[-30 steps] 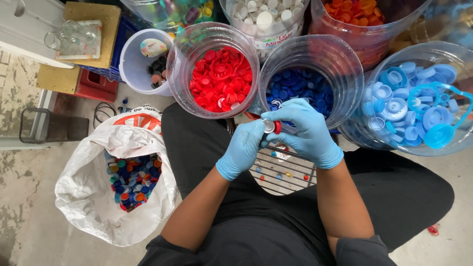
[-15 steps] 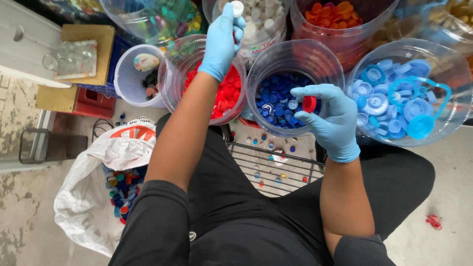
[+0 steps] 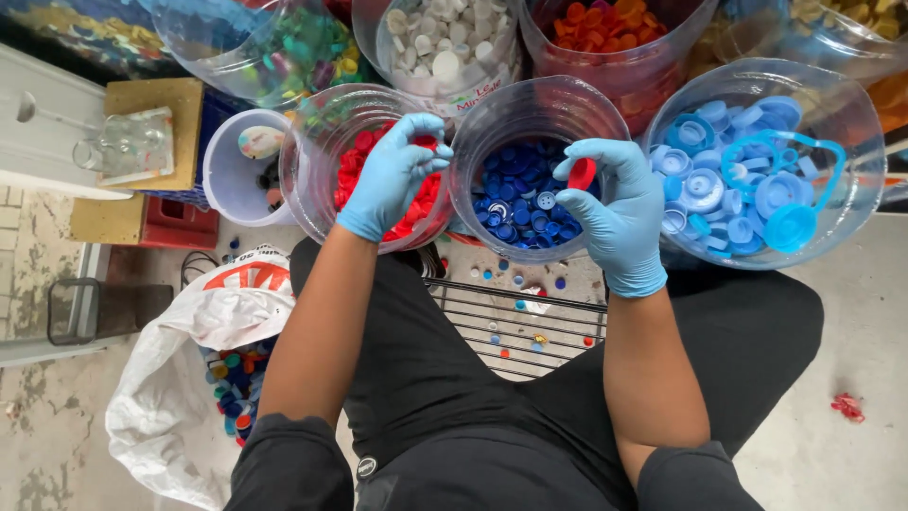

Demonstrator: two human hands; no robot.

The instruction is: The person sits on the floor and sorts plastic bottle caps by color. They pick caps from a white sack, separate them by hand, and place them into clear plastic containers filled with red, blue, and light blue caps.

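Nearest us we see black trousers (image 3: 473, 397) and two bare forearms reaching forward from a seated lap, both hands in thin light-blue gloves. The right hand (image 3: 619, 222) pinches a small red cap (image 3: 583, 173) between thumb and fingertips, holding it just above the near rim of the jar of dark blue caps (image 3: 520, 199). The left hand (image 3: 388, 180) hovers over the jar of red caps (image 3: 364, 156), its fingers curled loosely inward; we cannot tell whether it grips anything. Below the hands a wire rack (image 3: 515, 326) lies on the floor between the knees, with stray caps scattered on it. To the left a crumpled white plastic bag (image 3: 180, 378) gapes open on worn, stained concrete (image 3: 38, 445), full of mixed coloured caps. The jars are clear, round, thin-walled plastic. Right of the blue jar stands a wider tub of pale blue lids (image 3: 747, 180). Farther back stand jars of white caps (image 3: 445, 47), orange caps (image 3: 605, 28) and mixed green caps (image 3: 284, 47).
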